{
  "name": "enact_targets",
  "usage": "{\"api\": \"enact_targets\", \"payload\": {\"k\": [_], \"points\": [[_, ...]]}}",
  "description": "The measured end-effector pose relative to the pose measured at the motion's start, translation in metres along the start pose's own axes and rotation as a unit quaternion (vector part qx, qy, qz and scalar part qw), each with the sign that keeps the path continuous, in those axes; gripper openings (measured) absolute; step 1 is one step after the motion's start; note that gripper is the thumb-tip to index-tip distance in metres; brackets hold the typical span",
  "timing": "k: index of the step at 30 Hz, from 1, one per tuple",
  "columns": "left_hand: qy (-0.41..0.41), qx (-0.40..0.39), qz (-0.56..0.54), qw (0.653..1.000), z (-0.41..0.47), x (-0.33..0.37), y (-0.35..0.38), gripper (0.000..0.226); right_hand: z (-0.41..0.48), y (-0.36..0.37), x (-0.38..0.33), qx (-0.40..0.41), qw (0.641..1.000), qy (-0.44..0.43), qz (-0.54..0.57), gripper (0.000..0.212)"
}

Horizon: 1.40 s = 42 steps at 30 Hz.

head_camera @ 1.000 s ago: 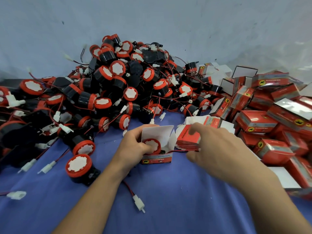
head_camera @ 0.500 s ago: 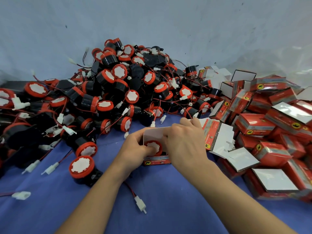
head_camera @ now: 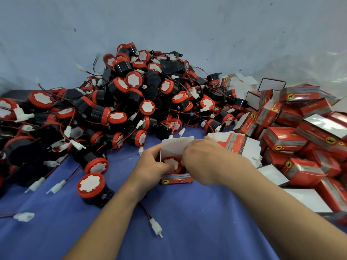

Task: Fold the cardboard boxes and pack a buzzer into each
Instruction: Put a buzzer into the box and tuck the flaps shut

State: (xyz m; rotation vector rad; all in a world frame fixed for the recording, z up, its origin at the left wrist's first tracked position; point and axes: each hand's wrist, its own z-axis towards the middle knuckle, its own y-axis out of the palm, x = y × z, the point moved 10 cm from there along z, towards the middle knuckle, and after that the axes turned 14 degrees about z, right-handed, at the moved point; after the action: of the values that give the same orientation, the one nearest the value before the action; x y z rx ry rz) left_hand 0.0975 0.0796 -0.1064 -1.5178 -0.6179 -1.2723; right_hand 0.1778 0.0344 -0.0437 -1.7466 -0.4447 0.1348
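One buzzer (head_camera: 171, 163) sits face-up in the mouth of the open box (head_camera: 176, 178), red rim and white cap showing. The box stands on the blue tabletop (head_camera: 197, 231) with its white lid flap (head_camera: 177, 145) upright behind.

My left hand (head_camera: 152, 166) grips the box's left side, fingers curled round it. My right hand (head_camera: 203, 162) is at the box's right edge. Its fingertips are hidden behind the knuckles, so I can't tell whether it pinches or only presses.

I'd call this the packing step, with the buzzer nearly seated. A red-and-black lead with a white connector (head_camera: 155, 227) lies nearer me than the box, running out from under my left wrist. It's probably this buzzer's, so it needs tucking in next, and then the flap folds down.

Left of and beyond the box is the loose buzzer pile (head_camera: 131, 102). Just right of it are flat blanks (head_camera: 238, 145), and further right the finished boxes (head_camera: 285, 137).
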Motion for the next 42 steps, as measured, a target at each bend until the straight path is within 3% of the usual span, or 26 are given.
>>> {"api": "enact_targets", "payload": {"k": [2, 5, 8, 13, 18, 20, 23, 25, 30, 33, 38, 42], "points": [[0.004, 0.001, 0.004, 1.000, 0.000, 0.001, -0.001, 0.051, -0.001, 0.002, 0.008, -0.018, 0.999, 0.017, 0.031, 0.028], [0.011, -0.010, 0.003, 1.000, -0.001, 0.004, 0.001, 0.059, 0.002, -0.009, 0.024, 0.066, 0.985, 0.062, 0.146, 0.010], [0.012, -0.020, -0.006, 1.000, -0.003, 0.007, 0.003, 0.057, 0.002, -0.008, 0.036, 0.119, 0.958, 0.114, 0.236, 0.026], [0.001, -0.013, -0.001, 1.000, 0.000, -0.001, 0.004, 0.047, -0.006, -0.005, 0.023, 0.171, 0.957, 0.147, 0.183, 0.006], [0.006, -0.030, 0.007, 1.000, 0.000, -0.004, 0.007, 0.048, -0.017, -0.008, 0.016, 0.206, 0.939, 0.209, 0.178, 0.015], [0.007, -0.038, 0.002, 0.999, -0.001, -0.001, 0.009, 0.046, -0.015, -0.011, 0.010, 0.190, 0.945, 0.204, 0.169, 0.025], [0.012, -0.013, 0.013, 1.000, -0.001, 0.003, 0.005, 0.043, -0.003, -0.015, -0.017, 0.139, 0.965, 0.159, 0.155, 0.002], [0.013, -0.001, 0.037, 0.999, 0.000, 0.002, 0.003, 0.046, 0.006, -0.012, -0.027, 0.114, 0.974, 0.146, 0.127, 0.018], [0.002, -0.036, -0.005, 0.999, -0.002, 0.002, 0.008, 0.043, 0.009, -0.019, -0.011, 0.082, 0.981, 0.107, 0.141, 0.029], [-0.009, -0.053, 0.014, 0.998, 0.000, -0.004, 0.009, 0.040, 0.013, -0.022, 0.001, 0.078, 0.985, 0.090, 0.121, 0.010], [0.003, -0.075, 0.029, 0.997, 0.000, 0.000, 0.007, 0.034, 0.015, -0.020, 0.016, 0.089, 0.983, 0.074, 0.145, 0.042], [0.014, -0.084, 0.027, 0.996, -0.002, 0.004, 0.007, 0.032, 0.012, -0.022, 0.019, 0.107, 0.981, 0.069, 0.150, 0.044]]}}
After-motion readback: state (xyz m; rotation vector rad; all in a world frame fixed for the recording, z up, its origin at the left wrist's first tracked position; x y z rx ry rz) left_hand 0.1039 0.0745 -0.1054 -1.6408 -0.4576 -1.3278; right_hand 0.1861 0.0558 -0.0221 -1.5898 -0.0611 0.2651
